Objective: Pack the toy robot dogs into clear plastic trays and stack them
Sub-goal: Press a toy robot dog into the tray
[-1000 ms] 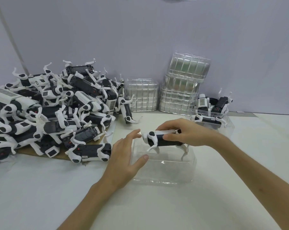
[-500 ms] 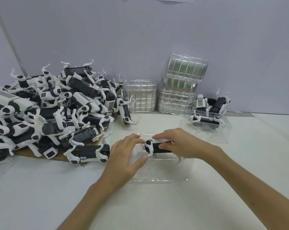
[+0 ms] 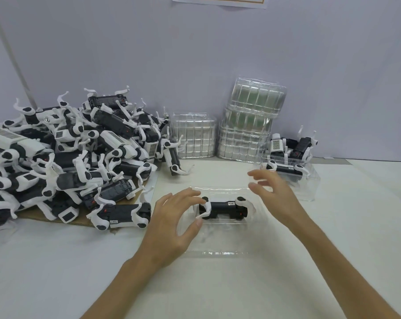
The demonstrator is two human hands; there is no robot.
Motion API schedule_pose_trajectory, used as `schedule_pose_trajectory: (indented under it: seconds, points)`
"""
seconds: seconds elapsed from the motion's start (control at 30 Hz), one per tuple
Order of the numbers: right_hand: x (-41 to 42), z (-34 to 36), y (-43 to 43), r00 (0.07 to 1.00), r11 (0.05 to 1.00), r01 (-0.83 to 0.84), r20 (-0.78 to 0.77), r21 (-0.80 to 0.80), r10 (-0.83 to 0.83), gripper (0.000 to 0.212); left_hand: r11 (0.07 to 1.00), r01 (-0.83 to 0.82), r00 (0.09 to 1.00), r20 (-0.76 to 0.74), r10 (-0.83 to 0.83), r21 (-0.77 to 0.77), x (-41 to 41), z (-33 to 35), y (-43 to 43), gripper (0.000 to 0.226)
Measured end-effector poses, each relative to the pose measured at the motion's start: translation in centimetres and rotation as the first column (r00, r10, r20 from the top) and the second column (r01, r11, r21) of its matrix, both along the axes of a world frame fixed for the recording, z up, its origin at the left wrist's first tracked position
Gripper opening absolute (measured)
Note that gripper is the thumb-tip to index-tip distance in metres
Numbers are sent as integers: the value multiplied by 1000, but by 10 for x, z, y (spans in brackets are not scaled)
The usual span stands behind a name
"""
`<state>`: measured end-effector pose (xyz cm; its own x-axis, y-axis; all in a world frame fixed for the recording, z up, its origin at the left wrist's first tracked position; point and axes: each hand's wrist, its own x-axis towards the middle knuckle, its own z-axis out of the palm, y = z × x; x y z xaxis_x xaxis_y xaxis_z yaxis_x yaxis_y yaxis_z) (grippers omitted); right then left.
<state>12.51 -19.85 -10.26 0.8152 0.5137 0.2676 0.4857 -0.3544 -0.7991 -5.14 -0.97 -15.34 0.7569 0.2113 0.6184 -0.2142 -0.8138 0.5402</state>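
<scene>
Your clear plastic tray (image 3: 218, 252) sat on the white tabletop (image 3: 56, 272) at frame centre. One black-and-white toy robot dog (image 3: 225, 207) lay lengthwise in it along the far side, white legs folded at both ends. Your left hand (image 3: 172, 224) was at the tray's left end, fingers curved. The index tip was by the dog's upper white leg and the thumb tip just below its lower one. You could not tell from this view whether that hand pinched the dog or the tray wall, or only touched. Your right hand (image 3: 273, 196) hovered over the tray's right end with its fingers spread, loosely bent and holding nothing; it was slightly blurred. Left of centre, a big heap of black-and-white toy dogs (image 3: 68, 157) was piled on a brown cardboard sheet (image 3: 45, 216), legs sticking out every way. At the back, against the pale lilac wall (image 3: 195, 54), stood a low stack of empty clear trays (image 3: 195, 137). A taller, leaning stack of clear trays (image 3: 248, 125) stood just to its right. In the right middle of the frame, a second clear tray (image 3: 311, 187) held packed toy dogs (image 3: 287, 169), with more dogs in a tray stacked on top. A sheet of white paper (image 3: 218, 0) was cut off by the top edge.
</scene>
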Motion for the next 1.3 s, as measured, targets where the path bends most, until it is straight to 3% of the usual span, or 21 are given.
schedule_pose_trajectory:
  seconds: [0.13, 0.43, 0.5, 0.53, 0.6, 0.63, 0.67, 0.73, 0.8, 0.87, 1.0, 1.3]
  points:
    - [-5, -16, -6, 899, 995, -82, -434, -47, 54, 45, 999, 38, 999, -40, -37, 23, 0, -4, -2, 36]
    - [-6, -26, -8, 885, 997, -62, -459, 50, 78, 49, 997, 37, 997, -77, -31, 69, 3, -4, -4, 33]
    - [-9, -28, -7, 920, 998, 2, -392, 63, 23, 51, 997, 31, 996, -81, -25, 72, 3, -4, -5, 34]
    - [-12, -28, -7, 966, 996, 74, -254, 57, -58, 51, 997, 21, 996, -83, -15, 71, 3, -4, -5, 35]
    - [-21, -24, -8, 957, 981, 169, 221, 100, -188, 48, 997, -16, 996, -86, 22, 74, 4, -5, -7, 38]
    - [-26, -19, -7, 897, 987, 110, 417, 115, -149, 46, 996, -37, 995, -87, 44, 79, 5, -5, -7, 40]
    - [-31, -15, -6, 858, 998, -12, 513, 61, -21, 45, 995, -55, 994, -92, 63, 85, 6, -6, -8, 41]
    - [-41, -9, 2, 817, 943, -251, 474, -217, 327, 51, 993, -83, 991, -101, 91, 82, 8, -7, -8, 39]
    - [-40, -16, 16, 755, 843, -279, 437, -460, 489, 54, 992, -111, 989, -95, 116, 58, 8, -8, -6, 41]
    - [-32, -19, 29, 723, 838, -215, 494, -502, 482, 49, 989, -144, 986, -84, 146, 23, 7, -8, -3, 47]
    - [5, -17, 50, 754, 882, -134, 531, -451, 386, 45, 980, -185, 982, -58, 181, -77, 7, -9, 4, 43]
    - [56, -15, 69, 832, 880, -1, 488, -475, 265, 42, 981, -160, 982, -121, 146, -110, 8, -14, 2, 41]
